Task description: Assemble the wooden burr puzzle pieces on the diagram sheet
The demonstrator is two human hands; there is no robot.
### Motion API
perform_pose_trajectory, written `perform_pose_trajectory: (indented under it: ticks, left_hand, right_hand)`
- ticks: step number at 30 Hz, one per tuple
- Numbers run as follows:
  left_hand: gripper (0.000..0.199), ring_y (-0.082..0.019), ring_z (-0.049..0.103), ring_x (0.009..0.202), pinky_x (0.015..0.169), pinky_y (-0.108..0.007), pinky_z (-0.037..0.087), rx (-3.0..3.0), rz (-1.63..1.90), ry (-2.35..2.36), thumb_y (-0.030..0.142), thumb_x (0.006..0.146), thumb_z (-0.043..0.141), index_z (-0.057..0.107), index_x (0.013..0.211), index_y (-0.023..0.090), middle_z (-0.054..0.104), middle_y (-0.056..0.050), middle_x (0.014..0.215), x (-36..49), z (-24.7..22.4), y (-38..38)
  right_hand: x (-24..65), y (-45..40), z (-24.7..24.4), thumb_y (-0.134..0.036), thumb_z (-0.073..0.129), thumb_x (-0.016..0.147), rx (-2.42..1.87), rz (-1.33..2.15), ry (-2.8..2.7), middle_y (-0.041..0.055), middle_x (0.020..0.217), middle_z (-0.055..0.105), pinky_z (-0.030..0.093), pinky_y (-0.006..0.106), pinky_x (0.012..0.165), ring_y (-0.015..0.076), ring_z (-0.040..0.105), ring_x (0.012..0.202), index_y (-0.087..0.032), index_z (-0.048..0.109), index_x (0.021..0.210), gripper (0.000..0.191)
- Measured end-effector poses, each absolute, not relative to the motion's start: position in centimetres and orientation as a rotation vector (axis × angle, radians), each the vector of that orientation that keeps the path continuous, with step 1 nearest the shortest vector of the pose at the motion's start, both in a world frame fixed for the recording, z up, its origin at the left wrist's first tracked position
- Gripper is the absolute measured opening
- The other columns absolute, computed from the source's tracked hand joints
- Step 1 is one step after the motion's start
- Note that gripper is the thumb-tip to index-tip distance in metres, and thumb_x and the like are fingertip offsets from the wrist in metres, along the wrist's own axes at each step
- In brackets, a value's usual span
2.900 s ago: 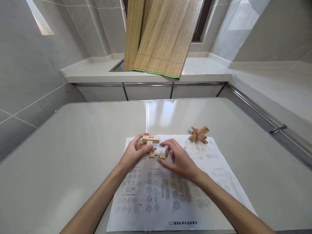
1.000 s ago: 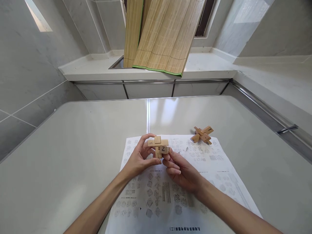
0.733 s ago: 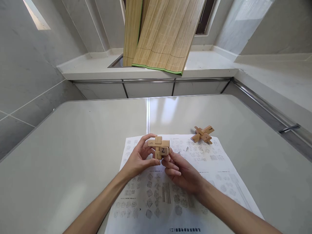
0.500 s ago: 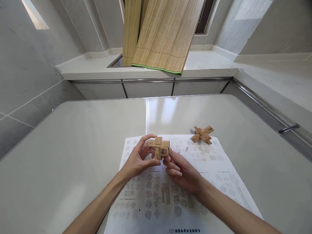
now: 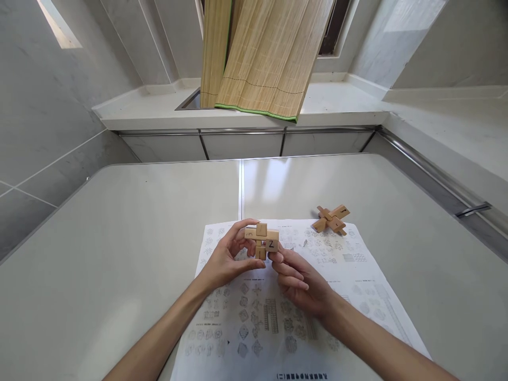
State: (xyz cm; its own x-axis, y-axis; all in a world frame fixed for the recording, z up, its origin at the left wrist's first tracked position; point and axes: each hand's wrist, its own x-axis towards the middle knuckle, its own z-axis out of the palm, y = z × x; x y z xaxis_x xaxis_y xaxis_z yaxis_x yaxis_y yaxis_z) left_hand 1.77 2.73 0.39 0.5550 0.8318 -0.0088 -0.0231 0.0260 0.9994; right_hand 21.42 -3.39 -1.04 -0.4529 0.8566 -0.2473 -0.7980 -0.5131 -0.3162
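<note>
A small wooden burr puzzle [image 5: 261,229] of interlocking notched bars is held up above the printed sheet. My left hand [image 5: 224,259] closes on it from the left, index finger at the top and thumb below. With thumb and fingertips, my right hand [image 5: 305,280] grips the wooden bar marked "2" [image 5: 272,245] at the puzzle's lower right. Faint marks show on the other bar ends. Whether the "2" bar is fully seated in the puzzle, I cannot tell.
A second wooden burr puzzle [image 5: 331,219], cross-shaped with numbered bars, lies on the sheet's far right corner. Under my hands the printed paper sheet [image 5: 329,365] covers part of the pale table [image 5: 159,211]. Behind is a white ledge with a bamboo mat [image 5: 273,58].
The "2" bar has shifted slightly right relative to the rest of the puzzle, along with my right hand. My left hand keeps its hold.
</note>
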Motion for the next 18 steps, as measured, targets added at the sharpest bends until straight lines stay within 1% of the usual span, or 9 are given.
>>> perform_pose_trajectory:
  ticks: [2,6,9,14,18]
  left_hand:
    - [0.074,-0.022,0.066,0.107,0.100,-0.035,0.051,1.392,0.771,0.737,0.029,0.076,0.093,0.057,0.141,0.037,0.069,-0.003,0.116,1.75,0.37,2.76]
    - [0.074,-0.022,0.065,0.111,0.103,-0.035,0.050,1.396,0.778,0.710,0.029,0.079,0.091,0.055,0.144,0.034,0.068,-0.005,0.122,1.72,0.29,2.78]
    - [0.075,-0.022,0.065,0.111,0.102,-0.036,0.050,1.407,0.770,0.709,0.030,0.080,0.090,0.052,0.145,0.034,0.068,-0.005,0.121,1.79,0.31,2.74]
    - [0.076,-0.020,0.066,0.099,0.094,-0.033,0.050,1.452,0.786,0.784,0.034,0.079,0.091,0.051,0.144,0.031,0.070,-0.003,0.106,2.10,0.42,2.57]
    - [0.074,-0.016,0.062,0.088,0.091,-0.030,0.049,1.484,0.839,0.829,0.033,0.080,0.091,0.052,0.143,0.030,0.067,-0.001,0.101,2.19,0.34,2.43]
  right_hand:
    - [21.47,-3.36,-1.20,-0.023,0.089,0.084,-0.442,2.076,-0.183,-0.0059,0.075,0.057,0.033,0.005,0.032,-0.0010,0.020,0.042,-0.015,0.063,0.088,0.028]
    - [21.51,-3.31,-1.38,-0.026,0.085,0.089,-0.439,2.072,-0.213,-0.0053,0.079,0.059,0.034,0.004,0.033,-0.0006,0.024,0.043,-0.016,0.063,0.090,0.025]
    - [21.40,-3.25,-1.20,-0.028,0.086,0.089,-0.460,2.056,-0.240,-0.0056,0.079,0.058,0.034,0.004,0.034,-0.0005,0.025,0.044,-0.015,0.064,0.091,0.025]
    - [21.09,-2.98,-0.90,-0.027,0.085,0.089,-0.538,1.959,-0.285,-0.0049,0.079,0.059,0.036,0.006,0.038,0.0006,0.030,0.048,-0.016,0.068,0.097,0.022]
    - [21.25,-2.76,-0.78,-0.033,0.083,0.088,-0.549,1.945,-0.288,-0.0015,0.081,0.061,0.043,0.012,0.045,0.0030,0.037,0.052,-0.013,0.071,0.094,0.024]
